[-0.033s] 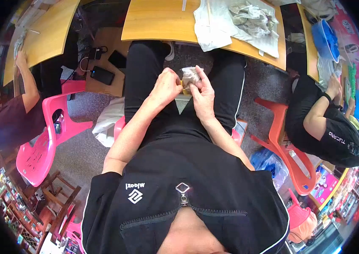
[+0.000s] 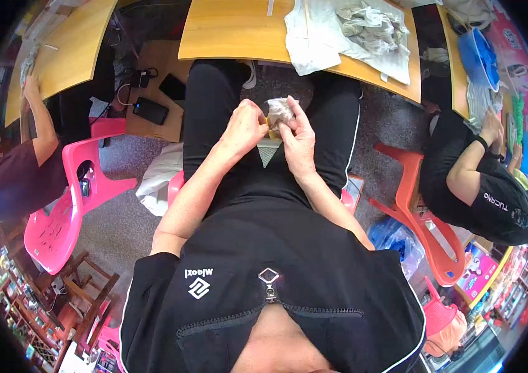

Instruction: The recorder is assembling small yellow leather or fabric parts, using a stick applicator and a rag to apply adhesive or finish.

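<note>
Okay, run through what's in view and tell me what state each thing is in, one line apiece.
Left hand: fingers bent; what they pinch is unclear
Right hand: fingers closed on the pale bundle
Pale bundle: crumpled, held above the lap
White cloth: draped over the table edge
Greyish pile: bunched up
Zip: open at the neck

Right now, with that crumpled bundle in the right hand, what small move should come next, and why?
Perhaps a gentle tug by the left hand at the edge of the crumpled bundle: the right hand is supporting it, and the left hand curls close beside it, though its grip is hard to make out.
</note>
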